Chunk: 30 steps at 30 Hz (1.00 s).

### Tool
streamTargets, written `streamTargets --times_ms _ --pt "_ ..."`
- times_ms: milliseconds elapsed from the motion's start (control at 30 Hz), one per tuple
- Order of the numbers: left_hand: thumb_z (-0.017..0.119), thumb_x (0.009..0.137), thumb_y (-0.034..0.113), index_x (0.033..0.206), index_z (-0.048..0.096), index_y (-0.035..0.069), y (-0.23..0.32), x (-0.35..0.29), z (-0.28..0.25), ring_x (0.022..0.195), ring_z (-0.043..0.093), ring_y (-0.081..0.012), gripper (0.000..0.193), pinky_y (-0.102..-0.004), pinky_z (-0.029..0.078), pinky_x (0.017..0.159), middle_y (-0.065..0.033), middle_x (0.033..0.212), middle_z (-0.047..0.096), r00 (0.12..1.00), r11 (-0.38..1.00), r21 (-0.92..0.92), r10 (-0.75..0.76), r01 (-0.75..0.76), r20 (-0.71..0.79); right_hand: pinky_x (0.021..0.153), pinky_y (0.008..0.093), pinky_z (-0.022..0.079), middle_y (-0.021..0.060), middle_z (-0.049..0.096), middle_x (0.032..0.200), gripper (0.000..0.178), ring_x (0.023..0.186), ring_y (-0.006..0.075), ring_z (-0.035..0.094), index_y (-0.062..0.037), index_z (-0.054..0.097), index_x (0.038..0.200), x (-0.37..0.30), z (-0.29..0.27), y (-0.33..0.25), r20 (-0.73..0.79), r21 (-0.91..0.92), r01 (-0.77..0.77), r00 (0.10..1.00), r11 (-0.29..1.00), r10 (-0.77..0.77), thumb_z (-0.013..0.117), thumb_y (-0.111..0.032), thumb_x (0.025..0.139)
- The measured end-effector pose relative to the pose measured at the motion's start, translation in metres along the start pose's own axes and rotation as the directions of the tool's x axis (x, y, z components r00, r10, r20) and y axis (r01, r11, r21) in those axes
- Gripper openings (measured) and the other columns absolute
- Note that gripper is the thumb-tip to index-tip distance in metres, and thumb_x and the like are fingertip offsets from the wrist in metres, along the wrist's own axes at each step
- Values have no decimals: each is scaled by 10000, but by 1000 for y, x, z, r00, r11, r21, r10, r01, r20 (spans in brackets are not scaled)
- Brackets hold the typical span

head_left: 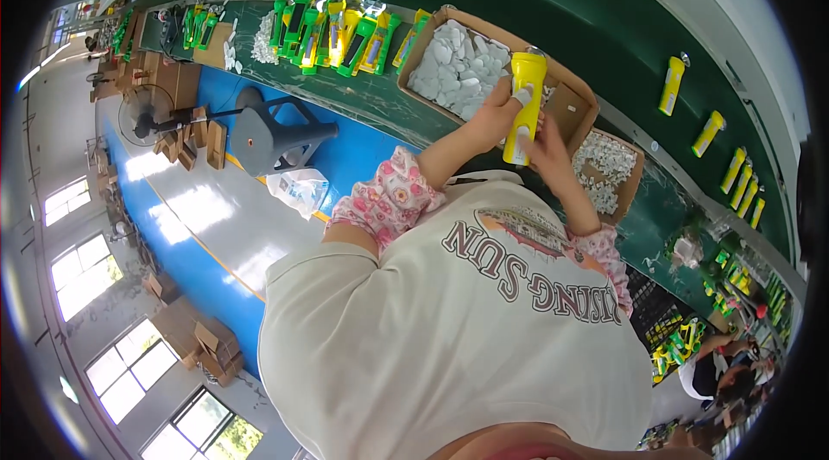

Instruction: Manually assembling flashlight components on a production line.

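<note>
A yellow flashlight (529,72) is held upright in front of me, its lamp end pointing away. My left hand (496,117) is closed round its side, with the thumb along the body by a small white patch. Lower down, my right hand (549,148) grips the near end, where another white patch shows at the fingertips. Whether these patches are finger covers or parts of the flashlight, I cannot tell. Just beyond my left hand lies a cardboard box (413,72) of flat white pieces (458,63). Close to my right hand is a second box holding small white parts (607,158).
Several green and yellow flashlights (332,33) lie on the bench to the left. More yellow flashlights (672,87) stand along the green belt (635,46) at right. A grey stool (281,132) and a fan (147,115) are at left. Another person (704,374) is at lower right.
</note>
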<state>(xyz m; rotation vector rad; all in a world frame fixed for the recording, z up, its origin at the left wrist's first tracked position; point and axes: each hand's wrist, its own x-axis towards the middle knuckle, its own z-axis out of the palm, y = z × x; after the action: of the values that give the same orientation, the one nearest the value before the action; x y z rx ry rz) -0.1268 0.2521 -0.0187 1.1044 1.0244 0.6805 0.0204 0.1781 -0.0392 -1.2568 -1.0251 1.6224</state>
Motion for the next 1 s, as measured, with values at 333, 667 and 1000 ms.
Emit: streamTargets --times_ms 333,667,1000 --pt "740 707 196 1060 572 14 -79 85 -220 939 562 -391 431 -462 478 785 -202 1059 573 509 484 835 665 264 -546 567 268 540 113 646 926 508 678 134 637 -34 432 1329 139 -145 41 -428 -552 -29 867 833 -254 648 -230 913" --pt "821 628 391 1097 469 56 -138 106 -276 1053 507 -334 675 -458 467 843 -139 1088 516 674 251 765 365 593 -642 859 450 506 266 582 1128 467 1049 398 585 -25 478 1260 144 -267 73 -723 -662 -745 663 -82 -191 527 -369 947" --pt "752 789 338 1199 540 -50 -114 107 -325 970 621 -215 603 -354 514 811 -119 1081 636 843 964 23 -219 264 -491 943 460 409 134 567 1087 291 1091 342 518 -104 597 1115 67 -91 65 20 -975 97 935 202 -353 634 -125 827"
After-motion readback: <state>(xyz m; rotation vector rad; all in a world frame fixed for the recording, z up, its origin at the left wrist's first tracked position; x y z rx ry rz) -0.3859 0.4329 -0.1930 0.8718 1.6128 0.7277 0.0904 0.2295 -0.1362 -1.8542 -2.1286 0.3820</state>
